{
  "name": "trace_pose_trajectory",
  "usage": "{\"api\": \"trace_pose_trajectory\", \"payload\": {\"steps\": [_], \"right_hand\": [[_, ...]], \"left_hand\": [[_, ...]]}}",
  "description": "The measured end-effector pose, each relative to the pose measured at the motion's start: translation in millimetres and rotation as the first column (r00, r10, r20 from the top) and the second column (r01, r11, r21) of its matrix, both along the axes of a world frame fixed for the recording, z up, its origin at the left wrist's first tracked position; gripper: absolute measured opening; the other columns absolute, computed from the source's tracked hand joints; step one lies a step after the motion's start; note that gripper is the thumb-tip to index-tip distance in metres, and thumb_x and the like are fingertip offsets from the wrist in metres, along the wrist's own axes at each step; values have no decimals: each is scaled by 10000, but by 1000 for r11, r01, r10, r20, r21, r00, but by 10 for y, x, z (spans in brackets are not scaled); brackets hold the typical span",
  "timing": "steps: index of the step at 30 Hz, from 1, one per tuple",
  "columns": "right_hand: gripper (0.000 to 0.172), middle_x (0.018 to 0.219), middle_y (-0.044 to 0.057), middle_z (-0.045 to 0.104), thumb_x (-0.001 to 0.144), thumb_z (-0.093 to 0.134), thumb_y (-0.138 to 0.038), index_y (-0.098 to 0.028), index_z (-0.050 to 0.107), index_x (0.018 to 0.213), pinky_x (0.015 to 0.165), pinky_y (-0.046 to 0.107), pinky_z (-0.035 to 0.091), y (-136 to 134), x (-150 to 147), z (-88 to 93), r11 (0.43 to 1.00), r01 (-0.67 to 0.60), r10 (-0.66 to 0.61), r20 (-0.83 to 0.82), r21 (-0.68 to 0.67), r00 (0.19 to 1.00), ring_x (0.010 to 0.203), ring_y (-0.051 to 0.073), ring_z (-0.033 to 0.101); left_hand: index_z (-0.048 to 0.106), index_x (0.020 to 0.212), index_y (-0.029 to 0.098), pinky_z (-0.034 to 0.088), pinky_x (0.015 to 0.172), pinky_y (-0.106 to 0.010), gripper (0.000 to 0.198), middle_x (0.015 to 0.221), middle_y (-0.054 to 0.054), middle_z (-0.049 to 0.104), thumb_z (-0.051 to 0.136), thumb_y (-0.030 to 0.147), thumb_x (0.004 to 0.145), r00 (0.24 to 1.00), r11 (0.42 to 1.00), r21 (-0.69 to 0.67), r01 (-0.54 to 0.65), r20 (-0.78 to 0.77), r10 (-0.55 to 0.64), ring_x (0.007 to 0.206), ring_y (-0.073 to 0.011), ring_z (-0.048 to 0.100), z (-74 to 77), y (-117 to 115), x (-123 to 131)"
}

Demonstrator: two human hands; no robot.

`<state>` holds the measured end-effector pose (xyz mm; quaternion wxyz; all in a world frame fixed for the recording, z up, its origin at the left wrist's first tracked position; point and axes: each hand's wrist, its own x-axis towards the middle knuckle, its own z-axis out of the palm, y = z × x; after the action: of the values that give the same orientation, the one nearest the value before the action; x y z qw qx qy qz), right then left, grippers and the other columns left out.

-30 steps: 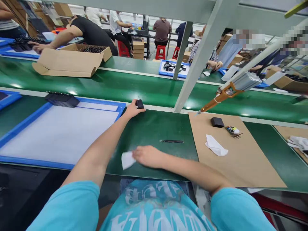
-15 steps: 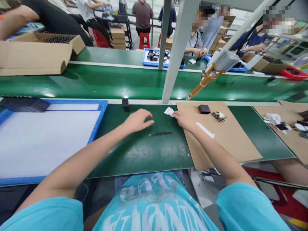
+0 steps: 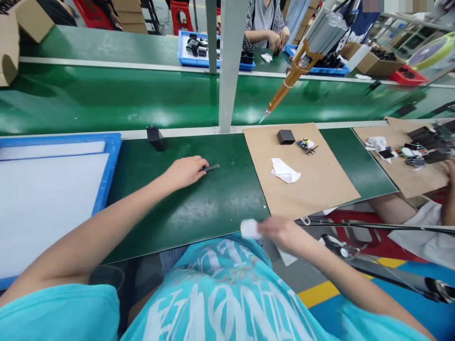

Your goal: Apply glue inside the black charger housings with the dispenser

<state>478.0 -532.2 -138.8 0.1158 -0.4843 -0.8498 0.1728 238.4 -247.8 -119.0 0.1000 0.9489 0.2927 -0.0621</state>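
Observation:
My left hand [image 3: 187, 171] is over the green tabletop with its fingers closed on slim black tweezers [image 3: 212, 167], one end poking out to the right. At the table's front edge, close to my body, my right hand [image 3: 282, 233] pinches a small white piece of paper or cloth [image 3: 250, 229], blurred by motion. On the brown cardboard sheet [image 3: 313, 189] lies a crumpled white paper [image 3: 285, 170]. Behind it sit a black box-shaped housing [image 3: 286, 137] and a small circuit board [image 3: 307, 145] with yellow parts. Another black housing [image 3: 156, 139] stands left of the metal post.
A blue-rimmed tray [image 3: 103, 175] with a white lining is at left. A metal post [image 3: 229, 71] rises from the table's back edge. An orange-brown hanging tool [image 3: 287, 87] points down over the cardboard. A co-worker's hands [image 3: 279, 40] are busy across the green belt.
My left hand has closed on the tweezers. My right hand has drawn back from the cardboard's left edge to the table's front edge, holding a white piece. The view has shifted right and down.

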Motion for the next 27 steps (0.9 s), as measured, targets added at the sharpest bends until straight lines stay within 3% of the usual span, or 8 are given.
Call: {"api": "trace_pose_trajectory", "payload": {"steps": [3, 5, 8, 10, 13, 16, 21, 27], "right_hand": [[323, 1062, 56, 735, 912, 468, -102, -244, 684, 1106, 824, 274, 553, -334, 115, 202, 978, -14, -20, -162, -206, 987, 957, 154, 682], [347, 1143, 69, 710, 928, 443, -124, -253, 650, 1175, 874, 302, 549, -204, 275, 273, 966, 224, -244, -176, -127, 954, 1043, 172, 665], [333, 1179, 139, 683, 947, 421, -181, -191, 629, 1206, 923, 407, 538, 268, 312, 164, 855, 511, -488, -195, 91, 851, 1094, 236, 645], [360, 1135, 197, 685, 957, 366, -191, -128, 650, 1169, 869, 460, 549, 520, 53, -18, 902, 404, -376, -182, 154, 909, 1025, 273, 661], [296, 1041, 82, 728, 949, 440, -247, -236, 686, 1113, 778, 340, 577, 621, -590, -245, 994, 59, -42, -183, 89, 982, 886, 193, 677], [238, 1071, -9, 726, 929, 502, -259, -304, 698, 1057, 810, 244, 560, 641, -948, -241, 988, -140, 152, -232, 68, 961, 930, 126, 662], [354, 1089, 88, 707, 931, 401, -116, -234, 693, 1093, 891, 385, 543, 896, -466, -49, 964, 262, -245, -237, 42, 940, 999, 197, 649], [220, 973, 82, 699, 935, 491, -244, -202, 695, 1005, 774, 277, 530, 748, -366, -127, 997, 22, -37, -196, -77, 980, 882, 170, 666]], "left_hand": [[643, 1146, 179, 476, 734, -307, 343, 1094, -83, 653, 431, 315, 913, 999, 996, 71, -52, -6, 53, 935, -240, 645, 79, 208, -214], [655, 1140, 181, 475, 762, -317, 371, 1060, -82, 661, 426, 343, 898, 996, 992, 93, -85, 25, 83, 924, -241, 645, 124, 310, -312], [664, 1127, 190, 473, 748, -328, 393, 998, -78, 670, 436, 377, 867, 988, 986, 86, -139, 78, 133, 891, -246, 643, 197, 374, -416], [665, 1116, 199, 468, 738, -329, 391, 971, -74, 673, 446, 386, 851, 983, 984, 77, -162, 104, 154, 871, -245, 641, 265, 372, -503], [662, 1097, 202, 454, 721, -308, 377, 907, -57, 672, 469, 391, 834, 971, 973, 72, -219, 117, 210, 822, -224, 632, 414, 342, -713], [660, 1079, 189, 432, 690, -279, 374, 864, -35, 659, 488, 396, 818, 947, 946, 97, -308, 131, 295, 766, -194, 611, 605, 294, -997], [655, 1072, 203, 405, 670, -248, 394, 843, 0, 633, 485, 447, 815, 887, 879, 166, -448, 205, 413, 658, -140, 565, 848, 149, -1394], [660, 1087, 207, 433, 715, -244, 422, 835, 6, 628, 488, 477, 812, 857, 872, 75, -483, 245, 453, 663, -130, 566, 804, 9, -1401]]}}
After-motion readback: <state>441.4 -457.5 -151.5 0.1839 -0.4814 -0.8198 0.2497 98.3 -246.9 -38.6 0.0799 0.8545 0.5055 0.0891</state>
